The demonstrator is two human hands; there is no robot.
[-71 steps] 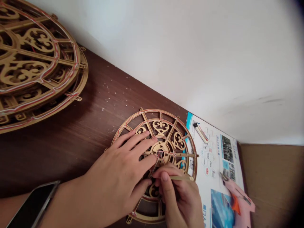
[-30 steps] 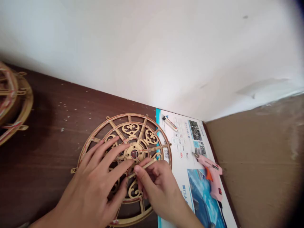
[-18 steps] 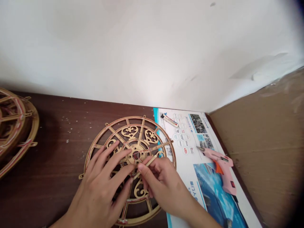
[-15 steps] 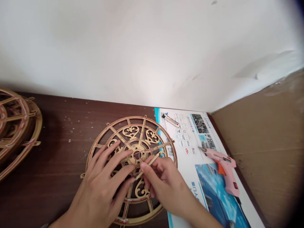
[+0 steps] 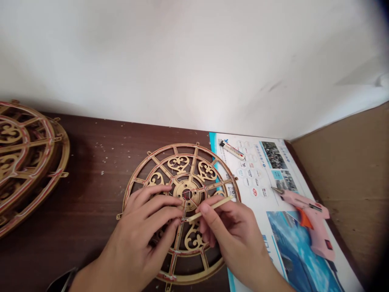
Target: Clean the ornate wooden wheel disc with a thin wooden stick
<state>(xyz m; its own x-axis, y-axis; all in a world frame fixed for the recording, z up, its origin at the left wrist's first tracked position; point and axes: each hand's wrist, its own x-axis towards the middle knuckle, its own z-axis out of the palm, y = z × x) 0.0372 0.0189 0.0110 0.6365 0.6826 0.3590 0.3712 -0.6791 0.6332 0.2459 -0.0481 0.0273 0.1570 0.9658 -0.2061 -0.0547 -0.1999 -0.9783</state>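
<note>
A round gold-coloured frame (image 5: 194, 184) with spokes, scrollwork and a central hub lies on the table, thin red and white wires running along its grooves. My left hand (image 5: 146, 227) rests over its left side, bent fingers apart, tips on the spokes by the hub. Between the thumb and fingers of my right hand (image 5: 231, 227) is a slim pale wooden stick (image 5: 223, 201). Its lower tip touches or nearly touches a spoke just below the hub, close to my left thumb. Both hands hide part of the frame.
More gold frames (image 5: 57, 162) are stacked at the left. On the right, a printed sheet (image 5: 246, 202) runs under the frame's edge, bearing a white lighter-like tube (image 5: 232, 150) and a pink glue gun (image 5: 313, 219). White crumbs dot the brown table (image 5: 91, 194). Cardboard (image 5: 349, 162) stands far right.
The whole view has shifted, so things appear further right. The stick now lies flatter in my right hand. My left fingers have drawn closer together near the hub.
</note>
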